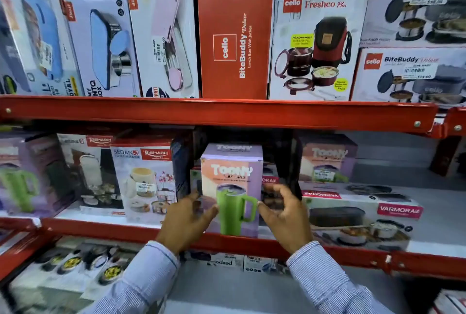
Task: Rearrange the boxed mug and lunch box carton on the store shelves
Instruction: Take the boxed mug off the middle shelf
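Red store shelves (227,112) are crammed tight, so with the boxed mug (233,187) stood at the middle shelf's front lip and only loosely flanked by the spread left hand (187,221) and right hand (285,218), it could easily get tipped off or knocked into the neighbouring Rishabh box (146,177).

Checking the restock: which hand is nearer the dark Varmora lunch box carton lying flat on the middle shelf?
Right. The right hand is at the right edge of the lilac Toony tumbler box, beside the Varmora carton. The left hand is at the tumbler box's far, left edge.
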Tool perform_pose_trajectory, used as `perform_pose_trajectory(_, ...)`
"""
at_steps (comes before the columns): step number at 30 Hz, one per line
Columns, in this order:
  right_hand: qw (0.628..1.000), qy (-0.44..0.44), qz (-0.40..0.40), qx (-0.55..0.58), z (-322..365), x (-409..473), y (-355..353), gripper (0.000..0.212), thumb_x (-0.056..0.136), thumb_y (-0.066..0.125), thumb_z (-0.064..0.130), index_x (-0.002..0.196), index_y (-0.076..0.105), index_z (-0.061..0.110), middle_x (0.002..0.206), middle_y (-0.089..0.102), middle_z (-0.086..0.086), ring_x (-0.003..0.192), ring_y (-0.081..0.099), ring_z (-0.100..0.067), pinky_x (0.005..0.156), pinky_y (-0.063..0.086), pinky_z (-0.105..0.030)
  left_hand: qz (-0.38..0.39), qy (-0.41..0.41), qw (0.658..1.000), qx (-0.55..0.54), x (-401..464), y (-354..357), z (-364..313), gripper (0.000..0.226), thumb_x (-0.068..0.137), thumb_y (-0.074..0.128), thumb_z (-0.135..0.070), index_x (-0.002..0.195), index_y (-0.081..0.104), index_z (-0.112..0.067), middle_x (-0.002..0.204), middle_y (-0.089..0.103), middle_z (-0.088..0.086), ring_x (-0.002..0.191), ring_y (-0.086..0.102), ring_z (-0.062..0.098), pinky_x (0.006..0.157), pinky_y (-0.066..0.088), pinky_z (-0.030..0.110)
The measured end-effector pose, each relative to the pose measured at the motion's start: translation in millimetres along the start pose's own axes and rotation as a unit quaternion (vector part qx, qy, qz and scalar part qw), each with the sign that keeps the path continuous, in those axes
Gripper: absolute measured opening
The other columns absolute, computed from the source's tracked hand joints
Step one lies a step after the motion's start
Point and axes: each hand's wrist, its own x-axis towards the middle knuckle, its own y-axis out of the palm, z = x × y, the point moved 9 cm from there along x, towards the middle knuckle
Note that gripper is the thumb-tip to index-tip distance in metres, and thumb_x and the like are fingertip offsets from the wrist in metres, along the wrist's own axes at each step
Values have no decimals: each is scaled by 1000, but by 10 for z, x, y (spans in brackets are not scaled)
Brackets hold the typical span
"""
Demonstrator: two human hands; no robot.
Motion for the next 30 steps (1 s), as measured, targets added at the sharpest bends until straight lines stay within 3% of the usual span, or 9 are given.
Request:
perform_pose_trajectory(2, 997, 47, 52, 20, -48, 2, 147, 50, 78, 79, 24, 125, 60, 22, 106, 68, 10, 93, 66, -7, 74, 51, -3, 22, -7, 997, -77, 21, 99, 45, 34, 80, 70, -50, 97, 59, -23, 102, 75, 0, 99, 71, 20, 88, 56, 34)
perform_pose_trajectory(6, 995, 61, 54, 57, -189, 4, 226, 55, 78, 80, 26, 128, 61, 21, 115, 73, 3, 105, 69, -10, 97, 57, -39, -3, -4, 983, -184, 1, 162, 127, 41, 74, 69, -58, 96, 60, -25, 98, 75, -3, 93, 71, 12, 86, 60, 44)
perform_pose_trajectory(10, 992, 34, 20, 120, -35, -128, 43, 51, 78, 80, 24, 126, 64, 18, 102, 74, 14, 92, 70, 6, 77, 57, -12, -74, 35, 973, -216, -127, 19, -50, 28, 83, 71, -40, 103, 64, -23, 90, 75, -8, 80, 70, 0, 76, 62, 36)
perform_pose_trajectory(15, 988, -61, -25, 138, 241, -426, -418, 54, 76, 77, 35, 124, 61, 17, 115, 73, -5, 105, 70, -20, 90, 58, -40, -141, 133, 947, -255, -548, -373, -441, 44, 77, 80, -31, 115, 67, -13, 100, 78, -4, 89, 74, 7, 79, 61, 26)
perform_pose_trajectory(17, 988, -102, -33, 114, 291, -671, -603, 53, 76, 76, 33, 120, 60, 8, 111, 72, -10, 102, 71, -23, 85, 59, -36, -164, 172, 942, -235, -802, -435, -532, 41, 73, 83, -27, 106, 68, -6, 92, 76, -6, 83, 73, 1, 73, 58, 17)
perform_pose_trajectory(21, 990, -120, -41, 64, 187, -1194, -771, 38, 72, 75, 27, 106, 63, 12, 96, 70, -1, 84, 70, -8, 70, 58, -17, -191, 216, 943, -166, -1347, -241, -546, 40, 60, 87, -24, 85, 68, 0, 86, 55, -28, 82, 56, -25, 73, 39, -4)
perform_pose_trajectory(25, 998, -35, 17, 55, -423, -1545, -633, 49, 66, 78, 24, 113, 66, 14, 105, 69, 1, 93, 70, -10, 69, 60, -20, -113, 154, 956, -222, -1583, 385, -161, 48, 64, 80, -38, 103, 66, -13, 98, 62, -29, 89, 61, -18, 75, 45, 0)
perform_pose_trajectory(27, 997, 21, 53, 51, -762, -1688, -516, 49, 66, 81, 17, 113, 65, 23, 104, 68, 4, 94, 69, -12, 69, 61, -21, -40, 109, 967, -228, -1651, 796, 31, 47, 66, 82, -37, 106, 61, -27, 91, 64, -36, 85, 63, -15, 71, 47, 2)
perform_pose_trajectory(30, 989, 97, 109, 37, -1251, -1845, -274, 52, 71, 82, 9, 114, 61, 30, 109, 68, 1, 98, 68, -7, 73, 60, -18, 62, 21, 972, -224, -1719, 1386, 322, 52, 73, 82, -38, 116, 53, -40, 96, 70, -29, 86, 68, -8, 72, 57, 13)
